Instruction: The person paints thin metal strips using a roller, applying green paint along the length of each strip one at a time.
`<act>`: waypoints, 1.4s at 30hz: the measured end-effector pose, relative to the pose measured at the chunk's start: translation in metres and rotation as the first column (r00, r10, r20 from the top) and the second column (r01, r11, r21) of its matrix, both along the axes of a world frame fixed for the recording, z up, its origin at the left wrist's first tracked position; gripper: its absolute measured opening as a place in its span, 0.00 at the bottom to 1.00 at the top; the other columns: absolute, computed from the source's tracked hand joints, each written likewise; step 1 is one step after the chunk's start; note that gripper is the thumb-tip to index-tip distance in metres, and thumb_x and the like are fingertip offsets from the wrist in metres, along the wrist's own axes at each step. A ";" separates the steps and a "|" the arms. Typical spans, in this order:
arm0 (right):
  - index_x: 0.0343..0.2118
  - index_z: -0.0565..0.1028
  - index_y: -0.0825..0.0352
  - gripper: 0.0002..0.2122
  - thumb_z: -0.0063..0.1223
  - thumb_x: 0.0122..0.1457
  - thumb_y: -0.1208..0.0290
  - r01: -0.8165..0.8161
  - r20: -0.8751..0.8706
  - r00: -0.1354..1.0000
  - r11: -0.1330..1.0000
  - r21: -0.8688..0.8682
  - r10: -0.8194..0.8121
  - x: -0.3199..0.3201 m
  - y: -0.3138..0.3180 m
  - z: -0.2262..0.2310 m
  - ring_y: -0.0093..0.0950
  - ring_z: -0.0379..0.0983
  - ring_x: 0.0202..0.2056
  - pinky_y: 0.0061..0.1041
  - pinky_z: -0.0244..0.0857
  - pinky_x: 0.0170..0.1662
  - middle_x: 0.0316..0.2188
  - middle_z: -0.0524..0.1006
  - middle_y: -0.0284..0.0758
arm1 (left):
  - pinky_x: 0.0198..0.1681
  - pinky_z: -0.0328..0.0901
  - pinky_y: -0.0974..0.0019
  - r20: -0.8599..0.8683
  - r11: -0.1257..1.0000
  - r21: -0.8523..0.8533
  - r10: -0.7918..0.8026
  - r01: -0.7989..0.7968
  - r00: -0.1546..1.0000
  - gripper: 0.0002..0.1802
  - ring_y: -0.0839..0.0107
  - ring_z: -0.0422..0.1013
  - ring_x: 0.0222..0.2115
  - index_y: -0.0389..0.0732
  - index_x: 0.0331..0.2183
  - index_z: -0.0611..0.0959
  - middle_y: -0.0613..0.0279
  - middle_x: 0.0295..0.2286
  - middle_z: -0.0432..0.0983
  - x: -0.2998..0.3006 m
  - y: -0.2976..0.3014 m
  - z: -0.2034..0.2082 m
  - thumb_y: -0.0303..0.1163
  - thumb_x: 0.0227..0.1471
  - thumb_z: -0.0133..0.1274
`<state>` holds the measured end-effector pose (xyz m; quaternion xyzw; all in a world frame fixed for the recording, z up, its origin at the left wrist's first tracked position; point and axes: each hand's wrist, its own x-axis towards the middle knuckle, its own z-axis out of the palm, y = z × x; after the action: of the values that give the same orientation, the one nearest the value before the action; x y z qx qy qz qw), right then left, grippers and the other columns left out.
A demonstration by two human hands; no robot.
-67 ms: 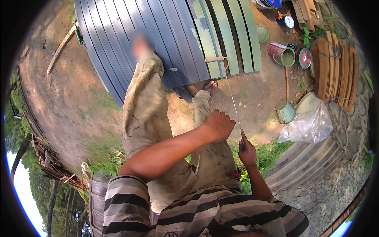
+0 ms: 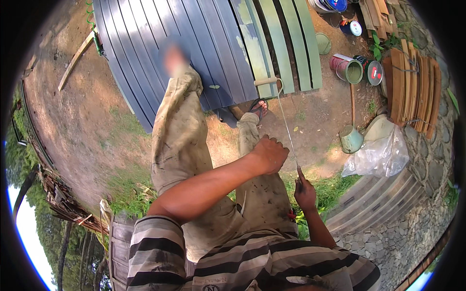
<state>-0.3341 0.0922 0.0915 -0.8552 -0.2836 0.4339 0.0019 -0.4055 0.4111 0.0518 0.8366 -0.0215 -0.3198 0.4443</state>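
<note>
My right hand [image 2: 305, 193] is closed around the handle of a long-rod paint roller [image 2: 266, 81]. Its pale sleeve lies at the near end of a partly painted board [image 2: 257, 58], which is blotched light green over darker colour. My left forearm crosses over my thigh. The left hand [image 2: 271, 155] is curled into a fist near my knee, beside the roller rod, with nothing seen in it. Left of the blotched board are dark blue-grey boards [image 2: 208, 63]; to its right are light green boards [image 2: 297, 43].
At right stand an open paint can [image 2: 353, 72], a lidded can [image 2: 374, 72] and a long-handled pale green scoop [image 2: 351, 138]. A clear plastic bag [image 2: 381, 155] lies near tied wooden slats [image 2: 412, 87]. One sandalled foot [image 2: 259, 107] is beside the boards; another part is blurred out.
The roller has moved slightly toward me along the board, and my right hand has drawn back a little. My left hand stays about where it was.
</note>
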 end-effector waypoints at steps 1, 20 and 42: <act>0.71 0.64 0.47 0.30 0.54 0.66 0.71 -0.004 -0.007 1.000 1.000 -0.011 0.004 0.000 -0.001 0.007 0.48 0.75 0.26 0.46 0.69 0.31 0.24 0.76 0.47 | 0.48 0.70 0.53 -0.003 1.000 0.001 -0.009 0.009 1.000 0.21 0.56 0.78 0.45 0.41 0.47 0.83 0.54 0.41 0.82 0.001 0.001 0.001 0.35 0.51 0.59; 0.70 0.64 0.44 0.28 0.52 0.67 0.67 -0.034 0.059 0.998 0.999 0.016 0.033 0.018 0.085 -0.037 0.51 0.77 0.29 0.50 0.71 0.33 0.26 0.78 0.48 | 0.48 0.70 0.52 -0.002 1.000 -0.007 0.011 -0.011 1.000 0.19 0.56 0.78 0.46 0.41 0.47 0.83 0.52 0.42 0.82 0.006 0.006 0.005 0.36 0.54 0.56; 0.72 0.60 0.40 0.30 0.50 0.67 0.68 -0.069 0.059 0.996 0.995 0.066 0.065 0.034 0.145 -0.067 0.54 0.78 0.36 0.53 0.71 0.40 0.30 0.79 0.52 | 0.49 0.68 0.51 -0.027 0.999 -0.044 -0.006 0.005 1.000 0.19 0.56 0.79 0.45 0.40 0.47 0.83 0.52 0.41 0.83 0.014 0.014 0.010 0.36 0.54 0.56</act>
<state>-0.2998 0.2372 0.0249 -0.8567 -0.3266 0.3992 0.0082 -0.3920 0.4248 0.0618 0.8221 -0.0249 -0.3318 0.4619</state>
